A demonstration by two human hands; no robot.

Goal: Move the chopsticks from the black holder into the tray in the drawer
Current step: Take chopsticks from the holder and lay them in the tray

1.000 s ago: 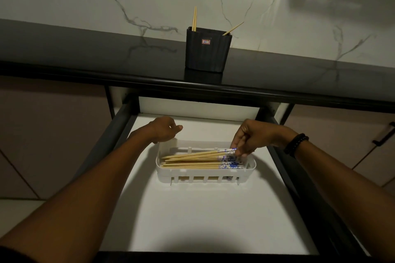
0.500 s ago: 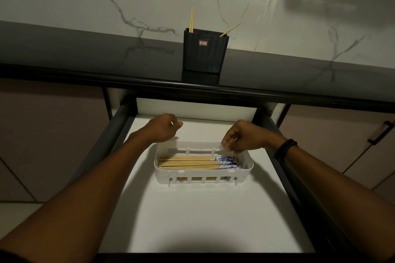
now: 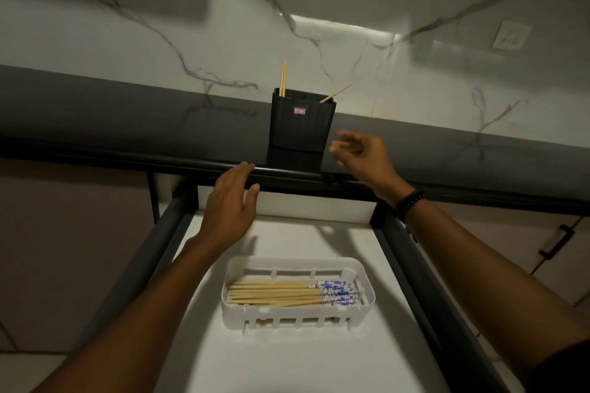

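The black holder stands on the dark countertop near its front edge, with a pair of chopsticks upright at its left and one more chopstick leaning out at its right. In the open drawer lies the white tray holding several chopsticks, their blue-patterned ends to the right. My left hand hovers open and flat below the counter edge, holding nothing. My right hand is raised just right of the holder's base, fingers loosely apart and empty.
The drawer's white floor has dark side rails left and right. The counter's black front edge runs across above the drawer. A cabinet door with a black handle is at the right. A wall socket sits on the marble backsplash.
Both hands have left the tray and risen toward the counter; the right hand let go of the chopsticks, which now lie in the tray. The view has tilted up.
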